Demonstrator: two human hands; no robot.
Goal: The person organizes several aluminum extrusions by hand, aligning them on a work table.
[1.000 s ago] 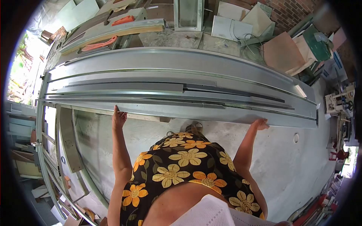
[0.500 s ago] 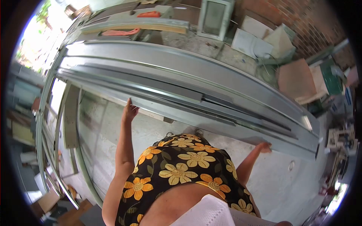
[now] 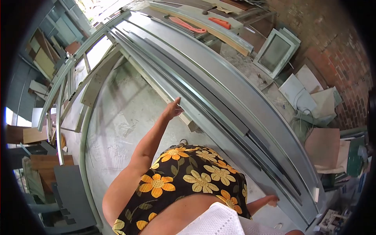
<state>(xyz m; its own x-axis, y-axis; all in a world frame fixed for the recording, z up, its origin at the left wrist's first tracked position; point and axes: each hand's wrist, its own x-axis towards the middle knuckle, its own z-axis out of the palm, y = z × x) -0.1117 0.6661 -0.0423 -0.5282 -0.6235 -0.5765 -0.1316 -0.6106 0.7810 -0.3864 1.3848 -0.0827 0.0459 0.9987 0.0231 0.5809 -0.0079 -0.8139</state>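
Observation:
A long grey metal panel [image 3: 235, 90] with raised rails slants across the view, from the upper left to the lower right. Several narrow metal strips [image 3: 188, 92] lie lengthwise on top of it. My left hand [image 3: 172, 109] grips the near edge around its middle, thumb on top and fingers curled below. Farther down the same edge, my right hand [image 3: 270, 201] is closed around it, its fingers partly hidden. Under the panel by my left hand, the end of a pale wooden beam [image 3: 191, 124] shows.
A metal frame [image 3: 84, 68] of bars stands at the left. Orange-handled tools [image 3: 220, 22] lie on a bench beyond the panel. A framed glass pane [image 3: 275, 53] leans by the brick wall [image 3: 337, 86], near boards [image 3: 299, 94] and a brown chair-like panel [image 3: 323, 149].
My view has swung to the left, so the panel now runs more steeply downward to the right. Both hands are still at its near edge.

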